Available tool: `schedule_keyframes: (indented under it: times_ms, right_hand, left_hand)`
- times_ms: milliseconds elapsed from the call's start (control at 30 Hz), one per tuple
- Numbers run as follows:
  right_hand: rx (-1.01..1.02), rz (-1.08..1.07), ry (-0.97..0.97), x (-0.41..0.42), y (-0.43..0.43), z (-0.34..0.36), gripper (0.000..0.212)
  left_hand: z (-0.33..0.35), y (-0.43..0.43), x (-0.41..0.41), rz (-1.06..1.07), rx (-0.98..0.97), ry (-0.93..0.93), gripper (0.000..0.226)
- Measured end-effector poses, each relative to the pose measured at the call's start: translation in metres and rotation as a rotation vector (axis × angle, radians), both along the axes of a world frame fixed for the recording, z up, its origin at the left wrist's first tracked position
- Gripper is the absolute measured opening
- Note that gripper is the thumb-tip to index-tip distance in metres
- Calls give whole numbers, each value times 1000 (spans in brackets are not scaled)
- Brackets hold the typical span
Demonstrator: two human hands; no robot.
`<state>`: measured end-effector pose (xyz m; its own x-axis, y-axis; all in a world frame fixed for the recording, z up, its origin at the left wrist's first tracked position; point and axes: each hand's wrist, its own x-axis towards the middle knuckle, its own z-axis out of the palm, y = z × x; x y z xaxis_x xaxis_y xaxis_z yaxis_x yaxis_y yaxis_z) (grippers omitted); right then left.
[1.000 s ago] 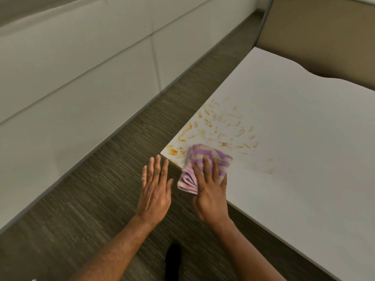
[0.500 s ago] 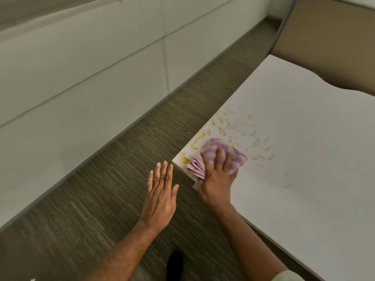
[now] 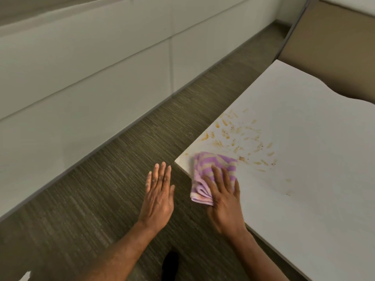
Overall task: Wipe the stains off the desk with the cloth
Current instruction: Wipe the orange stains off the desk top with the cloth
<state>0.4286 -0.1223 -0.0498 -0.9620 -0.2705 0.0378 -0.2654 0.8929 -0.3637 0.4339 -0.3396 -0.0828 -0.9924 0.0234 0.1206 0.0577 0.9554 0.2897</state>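
Observation:
A folded purple and cream striped cloth [image 3: 211, 165] lies on the near left corner of the white desk [image 3: 304, 179], its near end hanging over the desk edge. My right hand [image 3: 225, 199] presses flat on the cloth with the fingers spread. Orange-brown stains [image 3: 239, 136] are scattered over the desk just beyond the cloth, up to the left edge. My left hand [image 3: 159, 197] hovers flat and open over the floor, left of the desk corner, holding nothing.
Grey-brown carpet [image 3: 121, 179] runs along the desk's left side. A white panelled wall [image 3: 81, 78] stands beyond it. A tan partition [image 3: 334, 47] backs the desk at the far right. A dark shoe tip [image 3: 170, 262] shows at the bottom.
My right hand has drawn the cloth back toward the desk's near corner, off the stains it covered half a second ago. The corner stains seen a second ago are mostly gone. The left hand stays put.

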Motion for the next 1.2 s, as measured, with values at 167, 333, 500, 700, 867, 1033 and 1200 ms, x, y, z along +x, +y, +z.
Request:
schedule_keyframes:
  times_ms: [167,333,500,700,867,1033,1200]
  right_hand:
    - [9,-185,-33,-10,22,3,73]
    - [3,-228,-74,-52,-25,4,70]
    - [50,-110,-82,-75,-68,5,74]
    - [89,81,-46,-70,-88,3,71]
    - [80,178,-47,-48,-66,3,66]
    - [59,135,-27,-1,-27,4,70]
    - [-57,-52,16,19,6,2,80]
  left_hand:
    - [-4,-2,-5,-2,1,-12,61]
    - [-5,-11,-5,21,17,7,60]
    - [-5,-23,-3,36,42,21,59]
    - [-3,-23,0,43,32,31,58]
    - [3,-17,0,27,22,36,60]
    - [4,-7,-4,35,49,33,58]
    - [-3,-5,-9,24,65,37,58]
